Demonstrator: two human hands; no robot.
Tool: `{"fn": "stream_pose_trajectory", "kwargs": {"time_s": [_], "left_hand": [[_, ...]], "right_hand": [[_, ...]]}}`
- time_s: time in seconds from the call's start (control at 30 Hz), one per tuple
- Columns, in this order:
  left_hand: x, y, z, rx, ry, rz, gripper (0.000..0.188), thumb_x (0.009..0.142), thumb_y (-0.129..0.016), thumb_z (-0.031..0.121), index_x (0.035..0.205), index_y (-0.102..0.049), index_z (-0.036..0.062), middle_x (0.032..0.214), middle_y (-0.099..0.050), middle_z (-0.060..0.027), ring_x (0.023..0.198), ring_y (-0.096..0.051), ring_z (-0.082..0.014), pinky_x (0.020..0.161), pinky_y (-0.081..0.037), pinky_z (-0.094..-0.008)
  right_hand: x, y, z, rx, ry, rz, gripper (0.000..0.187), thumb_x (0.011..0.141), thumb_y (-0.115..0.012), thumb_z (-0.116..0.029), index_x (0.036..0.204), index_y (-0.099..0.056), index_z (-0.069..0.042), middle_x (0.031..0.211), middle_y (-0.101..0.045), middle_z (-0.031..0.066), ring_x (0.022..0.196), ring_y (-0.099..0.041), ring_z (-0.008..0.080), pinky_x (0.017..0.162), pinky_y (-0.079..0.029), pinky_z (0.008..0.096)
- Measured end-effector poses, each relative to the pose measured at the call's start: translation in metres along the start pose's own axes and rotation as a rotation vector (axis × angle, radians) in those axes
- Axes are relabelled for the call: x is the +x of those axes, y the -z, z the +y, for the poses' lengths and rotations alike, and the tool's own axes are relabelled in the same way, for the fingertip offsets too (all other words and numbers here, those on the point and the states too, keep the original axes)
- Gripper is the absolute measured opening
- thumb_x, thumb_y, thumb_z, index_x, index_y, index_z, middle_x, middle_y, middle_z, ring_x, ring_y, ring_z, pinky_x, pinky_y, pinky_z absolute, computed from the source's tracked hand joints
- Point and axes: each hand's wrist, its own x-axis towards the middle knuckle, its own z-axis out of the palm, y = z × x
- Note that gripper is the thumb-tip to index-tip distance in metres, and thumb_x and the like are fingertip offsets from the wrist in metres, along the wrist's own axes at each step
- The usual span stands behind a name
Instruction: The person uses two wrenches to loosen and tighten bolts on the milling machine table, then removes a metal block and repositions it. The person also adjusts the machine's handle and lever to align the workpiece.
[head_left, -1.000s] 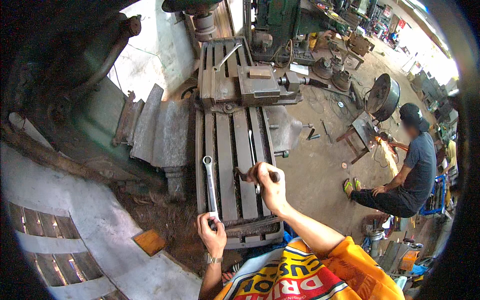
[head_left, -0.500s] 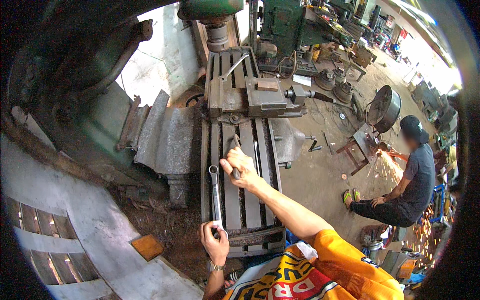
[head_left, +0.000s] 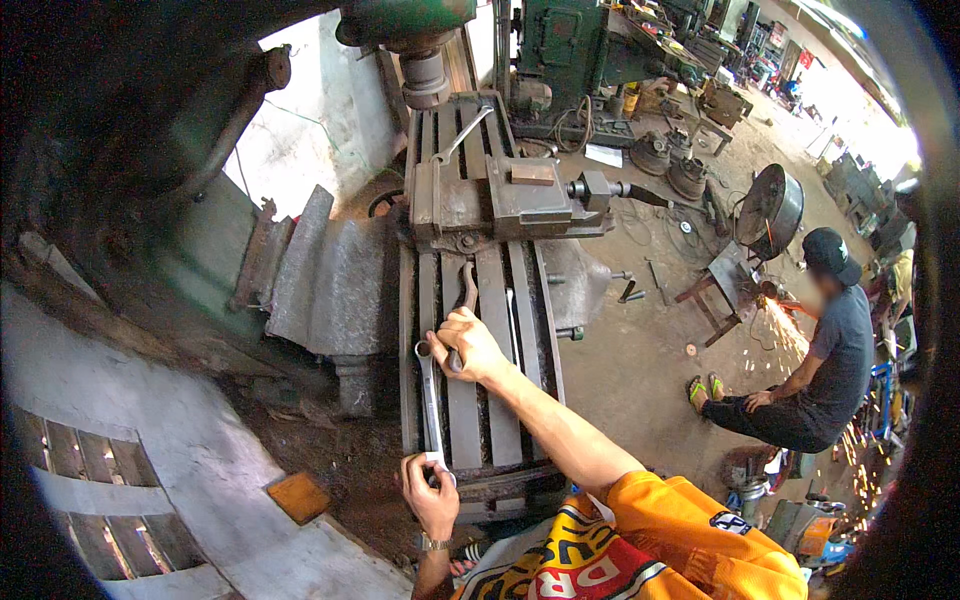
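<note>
My left hand (head_left: 430, 495) grips the lower end of a long silver wrench (head_left: 432, 405), which lies along the slotted machine table (head_left: 464, 420). The wrench's ring end points away from me. My right hand (head_left: 468, 345) is closed round a dark metal bar with a bent tip (head_left: 469, 285), the tip pointing away toward the vise. Its fingers are right beside the wrench's ring end; whether they touch it I cannot tell. Another thin, shiny tool (head_left: 512, 325) lies in a slot to the right.
Beyond my hands, a heavy vise (head_left: 530, 205) is mounted on the table, and a second wrench (head_left: 463, 135) rests behind it. A spindle (head_left: 425, 80) hangs above the far end. On the right, a seated person (head_left: 835, 350) works amid flying sparks (head_left: 785, 325).
My right hand has moved down and left with the bar, closer to the wrench's ring end. The left hand stays on the wrench's lower end. The view has shifted slightly.
</note>
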Motion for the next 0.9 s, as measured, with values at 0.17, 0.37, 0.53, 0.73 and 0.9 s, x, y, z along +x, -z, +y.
{"fn": "stream_pose_trajectory", "kwargs": {"time_s": [0.17,0.37,0.53,0.73,0.9], "left_hand": [[0.002,0.0,0.004,-0.046,-0.002,0.039,0.018,0.077,-0.058,0.0,0.095,-0.055,0.0005,0.09,-0.054,-0.0154,0.085,-0.054,-0.0355,0.077,-0.044,-0.0446],[0.002,-0.001,0.004,-0.078,0.027,0.048,0.019,0.075,-0.058,-0.002,0.093,-0.054,-0.001,0.086,-0.052,-0.0146,0.081,-0.053,-0.0332,0.076,-0.043,-0.0426],[0.002,-0.001,0.002,0.014,-0.018,0.027,0.018,0.075,-0.057,-0.001,0.093,-0.056,-0.0001,0.088,-0.054,-0.0145,0.084,-0.054,-0.0348,0.077,-0.043,-0.0452],[0.004,-0.002,0.003,-0.007,-0.064,0.016,0.018,0.074,-0.058,-0.003,0.092,-0.055,-0.0003,0.087,-0.053,-0.0138,0.083,-0.053,-0.0331,0.077,-0.043,-0.0437],[0.001,-0.002,0.002,-0.024,-0.014,0.01,0.017,0.076,-0.057,-0.001,0.092,-0.056,0.0,0.088,-0.055,-0.0151,0.085,-0.054,-0.0349,0.078,-0.042,-0.0456]], "right_hand": [[-0.001,0.011,-0.03,0.005,-0.082,-0.022,0.026,0.079,-0.065,-0.006,0.057,-0.051,-0.007,0.057,-0.054,0.0109,0.059,-0.054,0.0309,0.064,-0.041,0.0414],[-0.002,0.03,-0.09,0.124,-0.334,-0.054,0.03,0.082,-0.065,-0.007,0.056,-0.049,-0.006,0.056,-0.051,0.0111,0.057,-0.052,0.0306,0.061,-0.04,0.0408],[0.016,0.028,-0.079,0.141,0.024,0.2,0.04,0.074,-0.068,0.005,0.054,-0.037,-0.009,0.053,-0.037,0.0072,0.05,-0.042,0.0263,0.052,-0.033,0.0382],[0.017,0.001,-0.005,0.065,0.004,0.193,0.036,0.076,-0.065,-0.001,0.055,-0.037,-0.009,0.055,-0.04,0.0075,0.054,-0.044,0.0273,0.061,-0.037,0.038],[-0.019,0.003,-0.029,0.025,-0.036,-0.031,0.02,0.074,-0.067,-0.014,0.06,-0.054,-0.007,0.061,-0.054,0.0088,0.064,-0.054,0.0271,0.067,-0.042,0.0407]]}}
